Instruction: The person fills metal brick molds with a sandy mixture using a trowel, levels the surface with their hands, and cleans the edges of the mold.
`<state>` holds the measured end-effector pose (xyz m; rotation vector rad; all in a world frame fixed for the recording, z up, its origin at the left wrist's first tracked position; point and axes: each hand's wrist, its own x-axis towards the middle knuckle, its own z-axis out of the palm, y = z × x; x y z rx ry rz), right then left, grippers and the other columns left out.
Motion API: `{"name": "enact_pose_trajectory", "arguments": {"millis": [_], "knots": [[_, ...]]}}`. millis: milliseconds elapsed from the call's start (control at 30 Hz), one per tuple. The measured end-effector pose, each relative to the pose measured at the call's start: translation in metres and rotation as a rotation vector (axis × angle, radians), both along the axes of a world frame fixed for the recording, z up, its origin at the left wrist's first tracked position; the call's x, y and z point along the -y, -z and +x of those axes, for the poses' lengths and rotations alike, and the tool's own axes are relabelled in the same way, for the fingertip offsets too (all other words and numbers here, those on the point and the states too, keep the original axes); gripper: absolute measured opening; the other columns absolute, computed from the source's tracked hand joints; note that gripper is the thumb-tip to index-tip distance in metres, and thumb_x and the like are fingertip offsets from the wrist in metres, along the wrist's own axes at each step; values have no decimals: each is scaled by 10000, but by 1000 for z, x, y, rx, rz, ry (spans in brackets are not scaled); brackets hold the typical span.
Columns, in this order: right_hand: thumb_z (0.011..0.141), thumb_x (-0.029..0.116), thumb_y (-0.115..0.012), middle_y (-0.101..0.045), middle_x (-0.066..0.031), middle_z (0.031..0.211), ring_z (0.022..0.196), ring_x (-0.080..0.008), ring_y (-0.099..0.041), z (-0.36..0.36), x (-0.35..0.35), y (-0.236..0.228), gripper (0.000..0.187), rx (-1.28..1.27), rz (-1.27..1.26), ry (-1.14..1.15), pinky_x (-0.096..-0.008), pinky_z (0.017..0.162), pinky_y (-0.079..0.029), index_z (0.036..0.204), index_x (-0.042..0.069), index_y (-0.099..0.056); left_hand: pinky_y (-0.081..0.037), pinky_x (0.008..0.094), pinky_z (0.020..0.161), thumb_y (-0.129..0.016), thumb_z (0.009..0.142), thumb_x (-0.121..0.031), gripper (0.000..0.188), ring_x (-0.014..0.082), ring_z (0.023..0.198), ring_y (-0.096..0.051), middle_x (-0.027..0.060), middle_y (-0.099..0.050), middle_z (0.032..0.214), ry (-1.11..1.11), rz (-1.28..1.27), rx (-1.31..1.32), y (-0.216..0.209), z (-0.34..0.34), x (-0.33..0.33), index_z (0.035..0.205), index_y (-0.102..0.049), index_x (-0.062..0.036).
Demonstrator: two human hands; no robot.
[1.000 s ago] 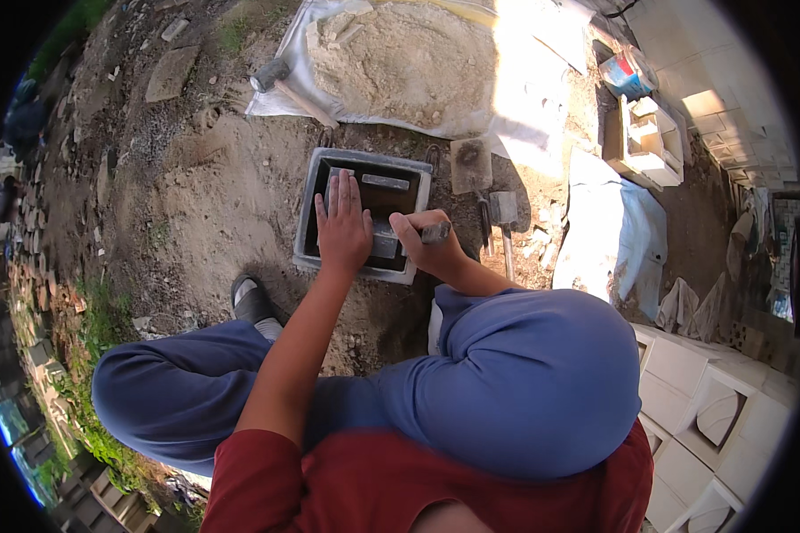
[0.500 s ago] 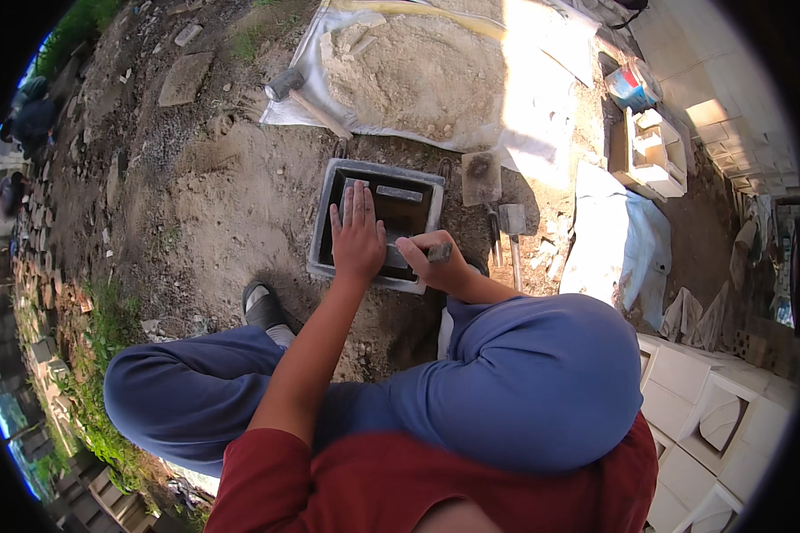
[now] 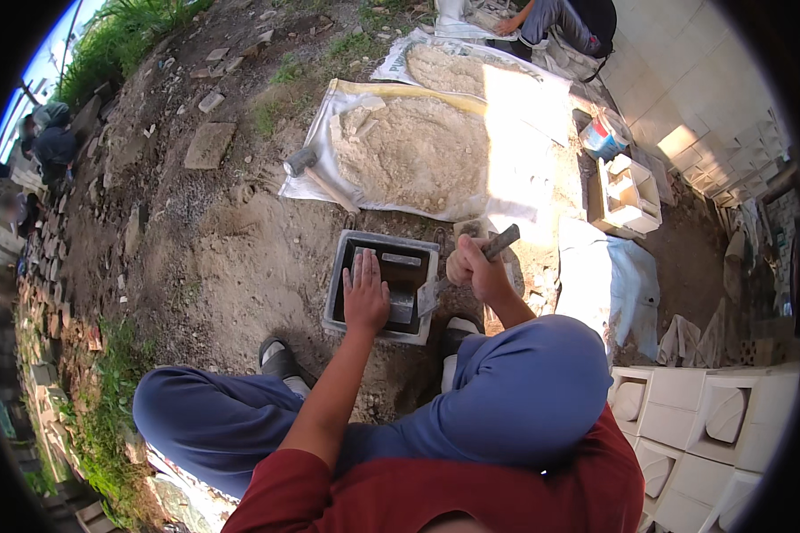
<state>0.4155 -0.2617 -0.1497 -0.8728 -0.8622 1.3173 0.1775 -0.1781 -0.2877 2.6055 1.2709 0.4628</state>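
On the dirt between my feet sits a rectangular mould box (image 3: 336, 293) with a grey rim and a dark inside. A small pale bar (image 3: 402, 259) shows in its far part. My left hand (image 3: 365, 300) lies flat over the box's left side, fingers stretched out and pointing away from me, fingertips at another pale piece. My right hand (image 3: 478, 268) is wrapped round the handle of a trowel (image 3: 428, 298), just right of the box. The handle sticks up to the right, and the pale blade reaches the box's right rim. Fingers partly hide the tool's middle.
Beyond the box, a sheet (image 3: 302, 186) bears heaped sandy mix (image 3: 409, 155), with a mallet (image 3: 324, 182) on its left edge. Rightward are a bucket (image 3: 604, 135), a pale block (image 3: 629, 195), a light blue sack (image 3: 627, 284) and stacked blocks (image 3: 676, 400). Another person (image 3: 567, 25) crouches at the back.
My right hand has lifted from the box's near right corner to beyond its right side, taking the trowel along. My left hand stays over the box. The view has tilted up.
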Motion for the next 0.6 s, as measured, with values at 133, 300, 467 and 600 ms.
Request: {"name": "enact_pose_trajectory", "arguments": {"millis": [133, 300, 467, 600], "knots": [[1148, 478, -293, -643, -107, 781, 687, -223, -570, 54, -5, -41, 564, 237, -201, 581, -372, 727, -476, 751, 127, -484, -157, 552, 1286, -438, 1049, -295, 687, 325, 1609, -196, 150, -219, 1735, 18, 29, 13, 6, 2, 0, 1643, -253, -4], [1137, 433, -272, -702, -293, 1071, 1042, -362, -686, 122, 19, -4, 508, -237, -469, 662, -574, 1044, -490, 898, 63, -524, -140, 525, 1295, -461, 1035, -299, 691, 311, 1612, -189, 136, -222, 1738, -5, 11, -17, 9, -5, -1, 1635, -284, -4], [1136, 398, -201, -567, -308, 1218, 1227, -460, -612, 196, 22, 88, 521, -795, -238, 1213, -699, 1159, -387, 966, 8, -501, -140, 530, 1296, -487, 1029, -299, 701, 310, 1607, -201, 139, -226, 1735, -10, -1, -45, 3, 0, -2, 1633, -288, -3], [1137, 422, -216, -565, -314, 1243, 1220, -473, -604, 234, 15, 154, 581, -955, -156, 1248, -668, 1159, -420, 1037, -56, -532, -134, 526, 1298, -488, 1027, -320, 709, 310, 1604, -213, 136, -242, 1731, -5, -6, -53, 0, 3, -2, 1633, -293, -8]]}}
